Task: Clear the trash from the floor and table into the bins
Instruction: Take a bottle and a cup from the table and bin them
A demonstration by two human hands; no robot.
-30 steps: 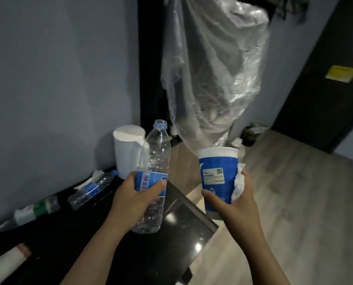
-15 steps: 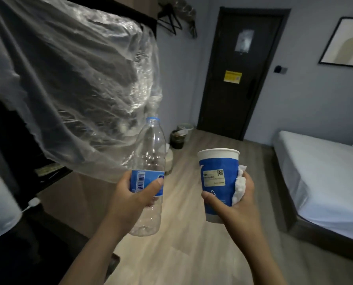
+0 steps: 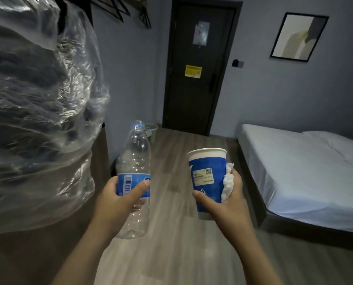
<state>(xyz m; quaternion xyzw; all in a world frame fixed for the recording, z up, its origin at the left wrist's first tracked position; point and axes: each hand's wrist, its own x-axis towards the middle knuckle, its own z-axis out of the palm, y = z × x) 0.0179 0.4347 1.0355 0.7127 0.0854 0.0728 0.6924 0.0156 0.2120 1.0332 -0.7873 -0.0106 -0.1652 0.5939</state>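
Clear plastic bottle upright, left hand curled round it; right hand grip clasps blue cup (tissue too).

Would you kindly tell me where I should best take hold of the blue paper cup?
Take the paper cup round its upper wall, just under the rolled rim, coming from the person's left. It stands upright and that band is bare; the right hand wraps the lower half and presses a crumpled tissue against its right side.
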